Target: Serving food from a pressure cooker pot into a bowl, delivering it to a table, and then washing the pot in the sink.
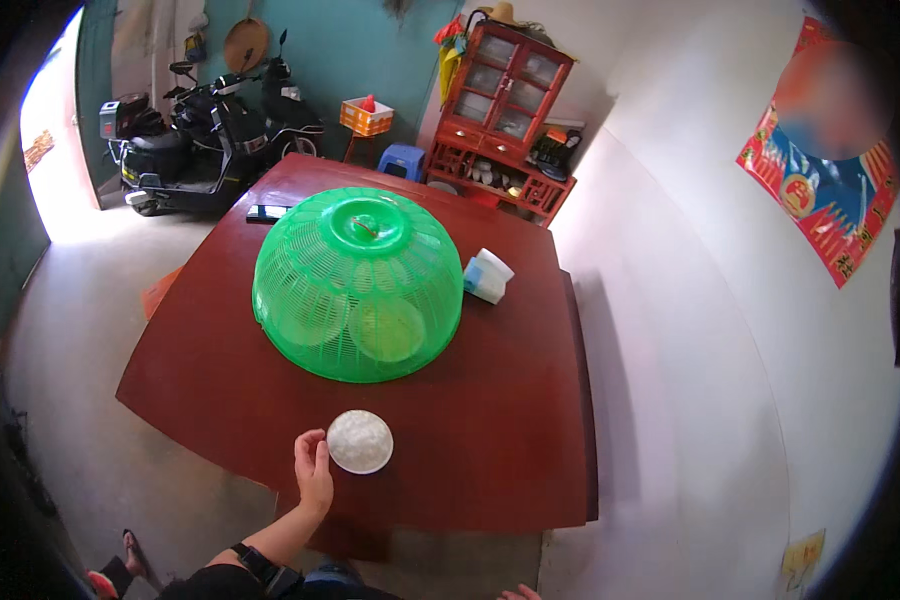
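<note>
My left hand (314,471) is beside a round bowl of white food, probably rice (360,442), at the near part of the dark red table (487,420). Its fingers are loosely curled and apart from the thumb, holding nothing. The thumb side comes right up to the bowl's left rim; whether it touches cannot be made out. Only the fingertips of my right hand (521,593) show at the bottom edge, off the table. Beyond the bowl stands a green plastic mesh food cover (360,285). Round dishes (387,330) are faintly visible through it.
A tissue pack (487,276) lies right of the cover, a phone (268,214) behind its left side. A glazed wooden cabinet (506,82), blue stool (402,162) and scooter (195,150) stand farther back. At lower left another person's foot (133,553) shows on the floor.
</note>
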Available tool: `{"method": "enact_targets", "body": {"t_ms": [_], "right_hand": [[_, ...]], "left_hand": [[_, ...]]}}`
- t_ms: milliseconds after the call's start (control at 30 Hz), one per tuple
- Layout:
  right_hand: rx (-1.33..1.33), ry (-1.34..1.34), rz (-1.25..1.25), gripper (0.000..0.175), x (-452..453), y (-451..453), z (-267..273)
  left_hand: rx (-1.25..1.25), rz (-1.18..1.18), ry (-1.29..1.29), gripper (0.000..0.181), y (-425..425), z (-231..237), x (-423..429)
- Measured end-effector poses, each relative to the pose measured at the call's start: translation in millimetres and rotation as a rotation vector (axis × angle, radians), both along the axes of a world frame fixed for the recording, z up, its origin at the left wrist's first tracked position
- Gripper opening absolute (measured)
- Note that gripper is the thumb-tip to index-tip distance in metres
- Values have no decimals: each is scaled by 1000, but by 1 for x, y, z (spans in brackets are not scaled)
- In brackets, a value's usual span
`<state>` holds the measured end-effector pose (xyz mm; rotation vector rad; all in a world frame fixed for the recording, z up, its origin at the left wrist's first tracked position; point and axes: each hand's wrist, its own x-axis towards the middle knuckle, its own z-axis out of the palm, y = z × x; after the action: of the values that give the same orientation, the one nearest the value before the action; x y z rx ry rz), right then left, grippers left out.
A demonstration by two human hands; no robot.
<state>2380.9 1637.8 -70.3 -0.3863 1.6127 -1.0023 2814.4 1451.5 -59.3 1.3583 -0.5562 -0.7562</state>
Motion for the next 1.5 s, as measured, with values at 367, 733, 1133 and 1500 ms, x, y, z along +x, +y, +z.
{"method": "enact_targets", "body": {"t_ms": [367,733,1133,1500], "right_hand": [[-113,-4,-204,44,-72,258,26],[-265,254,-926,40,-172,594,-7],[-368,102,-1305,43,-267,703,2],[62,677,-1416,15,-485,811,115]], "left_hand": [[-282,-614,-235,11,122,86,-231],[-442,-1841,-482,19,354,103,-543],[-243,-2446,-571,32,521,65,-806],[-565,-2764,-586,33,697,129,-1135]]}}
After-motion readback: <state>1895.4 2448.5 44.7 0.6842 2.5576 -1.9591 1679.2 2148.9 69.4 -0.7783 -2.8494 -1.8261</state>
